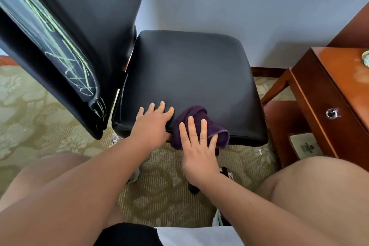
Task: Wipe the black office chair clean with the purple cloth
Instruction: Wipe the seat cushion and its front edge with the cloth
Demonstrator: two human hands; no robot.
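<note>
While your left hand (153,126) lies flat on the near seat edge of the black office chair (189,70), probably bracing it, your right hand (197,152) presses the purple cloth (196,112) just beside, fingers straight. Backrest scribbles (77,70) not yet wiped.

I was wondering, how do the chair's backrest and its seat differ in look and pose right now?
The backrest carries green and whitish scribbles; the seat shows none. The backrest stands steeply, while the seat lies flat. The left hand and the purple cloth under the right hand rest on the seat's near edge; nothing touches the backrest. Both are black and smooth.
</note>
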